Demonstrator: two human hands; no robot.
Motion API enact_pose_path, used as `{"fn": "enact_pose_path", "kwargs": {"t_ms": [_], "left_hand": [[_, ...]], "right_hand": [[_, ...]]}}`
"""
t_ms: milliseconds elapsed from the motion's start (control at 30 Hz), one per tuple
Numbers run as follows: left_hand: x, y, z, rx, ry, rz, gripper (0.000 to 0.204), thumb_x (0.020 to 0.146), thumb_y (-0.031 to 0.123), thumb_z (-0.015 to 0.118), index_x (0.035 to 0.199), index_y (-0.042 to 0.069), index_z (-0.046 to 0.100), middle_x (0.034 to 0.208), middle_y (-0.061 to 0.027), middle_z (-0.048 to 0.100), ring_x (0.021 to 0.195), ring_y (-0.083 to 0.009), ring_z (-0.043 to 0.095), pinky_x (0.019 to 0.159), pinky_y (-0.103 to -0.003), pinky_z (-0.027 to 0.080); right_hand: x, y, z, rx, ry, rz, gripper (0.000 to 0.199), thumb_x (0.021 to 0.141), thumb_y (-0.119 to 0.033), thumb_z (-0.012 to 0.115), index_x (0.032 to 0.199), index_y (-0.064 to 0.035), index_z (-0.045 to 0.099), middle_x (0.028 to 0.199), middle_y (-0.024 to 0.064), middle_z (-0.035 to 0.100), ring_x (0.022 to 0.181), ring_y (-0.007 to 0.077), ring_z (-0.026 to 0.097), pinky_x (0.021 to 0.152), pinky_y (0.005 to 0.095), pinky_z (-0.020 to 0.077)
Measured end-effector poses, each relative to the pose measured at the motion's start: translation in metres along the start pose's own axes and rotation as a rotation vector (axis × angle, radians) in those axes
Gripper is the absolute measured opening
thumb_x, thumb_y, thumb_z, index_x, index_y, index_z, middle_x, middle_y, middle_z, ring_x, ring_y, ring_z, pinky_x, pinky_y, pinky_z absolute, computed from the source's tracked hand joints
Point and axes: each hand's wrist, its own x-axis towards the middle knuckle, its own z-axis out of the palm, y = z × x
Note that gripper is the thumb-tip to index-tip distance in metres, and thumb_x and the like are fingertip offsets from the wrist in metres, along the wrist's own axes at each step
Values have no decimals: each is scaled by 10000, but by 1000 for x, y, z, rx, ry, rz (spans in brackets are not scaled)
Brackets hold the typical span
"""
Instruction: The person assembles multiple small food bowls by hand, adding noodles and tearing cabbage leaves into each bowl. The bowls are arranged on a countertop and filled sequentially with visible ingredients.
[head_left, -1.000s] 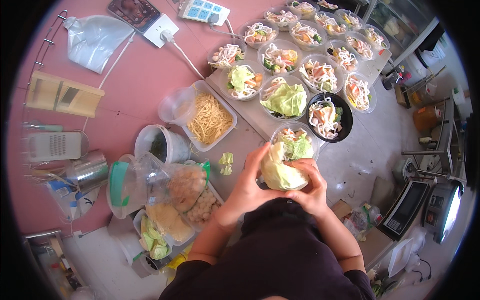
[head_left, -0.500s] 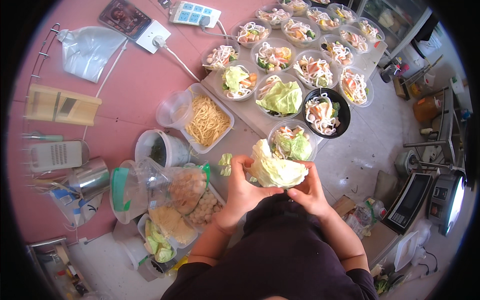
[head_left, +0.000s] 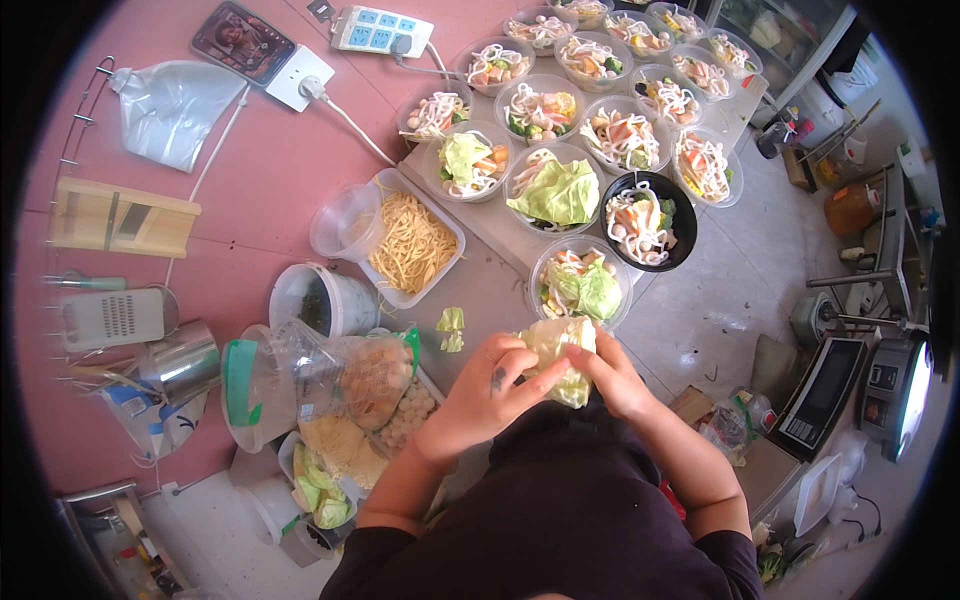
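Close to my body, a pale green cabbage leaf [head_left: 556, 347] is bunched up between my two hands. My left hand [head_left: 497, 380] grips it from the left, fingers bent over it. On the other side my right hand [head_left: 607, 370] presses it, the thumb lying across its face. Just beyond my hands stands a clear bowl [head_left: 541, 310] with noodles and torn cabbage [head_left: 598, 292]. A black bowl [head_left: 690, 232] of noodles sits to its right. Behind it another clear bowl carries a large cabbage leaf [head_left: 560, 193]. A small cabbage scrap [head_left: 451, 328] lies left of my hands.
Several filled clear bowls [head_left: 631, 140] crowd the table's far end. To the left are a tray of shredded yellow strips [head_left: 412, 243], a white tub [head_left: 350, 300], plastic-bagged food [head_left: 370, 370] and more cabbage [head_left: 318, 490]. A phone [head_left: 243, 43] and power strip [head_left: 385, 30] lie farther off.
The cabbage leaf, spread wide before, is now folded into a tighter bundle and nearer my body. My left fingers have curled over it, and my right thumb has come across its front.
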Motion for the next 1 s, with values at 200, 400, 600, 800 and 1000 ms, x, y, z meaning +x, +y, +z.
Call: {"fn": "enact_pose_path", "kwargs": {"t_ms": [200,400,600,800,1000], "left_hand": [[-6,7,0,75,42,-152,283,693,30,736,961,75,654,917,-45,541,893,-243,539,795,-351,462],[-5,-5,-22,3,-54,-57,219,683,23,744,858,85,627,844,-22,587,815,-232,558,744,-350,479],[-26,-13,-21,-289,10,-271,192,749,37,749,899,83,638,841,-40,645,828,-212,623,743,-340,504],[-54,-53,-14,-1447,601,-718,291,811,-32,716,1074,19,603,1058,-77,671,980,-184,656,901,-361,536],[-36,-60,4,-1537,549,-741,315,815,-43,706,1097,35,590,1102,-76,658,1006,-191,648,910,-377,534]], "right_hand": [[15,11,20,212,187,2,372,966,-185,491,1274,24,495,1151,100,609,1045,168,583,901,305,470],[31,26,19,267,274,51,364,965,-181,491,1265,25,497,1123,100,614,1033,177,594,894,314,480],[43,1,8,652,365,-16,396,983,-280,427,1289,-39,505,1224,96,603,1143,251,581,985,424,456],[35,-25,-47,885,31,-179,555,964,-454,406,1342,-55,485,1287,136,586,1155,287,581,1023,451,430],[5,-22,-31,620,-195,65,800,724,-409,687,1295,97,447,1387,292,442,948,284,680,816,384,578]]}}
